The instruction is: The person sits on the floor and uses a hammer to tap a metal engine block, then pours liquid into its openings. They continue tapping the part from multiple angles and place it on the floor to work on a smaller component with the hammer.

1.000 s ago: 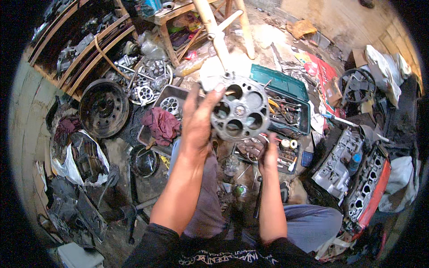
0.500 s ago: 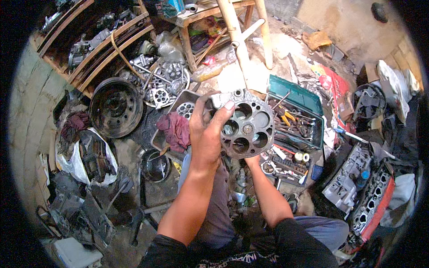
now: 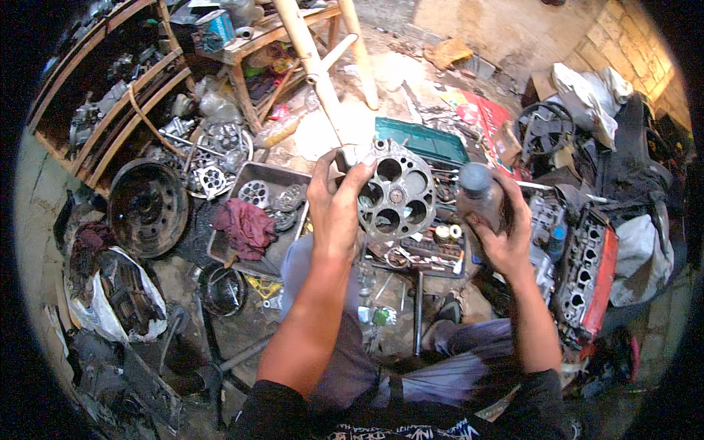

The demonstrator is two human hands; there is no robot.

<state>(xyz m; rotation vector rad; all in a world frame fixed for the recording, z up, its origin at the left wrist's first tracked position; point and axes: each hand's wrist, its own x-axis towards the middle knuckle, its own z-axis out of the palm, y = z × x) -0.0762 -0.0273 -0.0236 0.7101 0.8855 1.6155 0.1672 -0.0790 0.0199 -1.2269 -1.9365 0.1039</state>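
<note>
My left hand [image 3: 339, 202] grips a round grey metal cylinder block [image 3: 397, 194] with large holes around a central boss, tilted to face me, thumb on its upper left edge. To the right of the block my right hand [image 3: 506, 238] is closed round a small bottle [image 3: 484, 202] with a blue-grey cap, held upright. Behind the block is an open teal toolbox [image 3: 418, 136]; below it, a parts case [image 3: 455, 260] with small tools. To the left lies a grey tub [image 3: 227, 249] of metal parts with a maroon rag [image 3: 242, 227] on it.
A wheel rim [image 3: 132, 213] and wooden shelves [image 3: 88, 147] of parts crowd the left; a pale wooden stand [image 3: 315, 73] rises at the back. Right are a red-sided cylinder head [image 3: 601, 286] and white sacks [image 3: 594, 103]. A metal bar [image 3: 416, 323] stands below the parts case.
My right hand has come out from behind the block and moved right, now holding the bottle. My left hand still holds the block. The view has also shifted.
</note>
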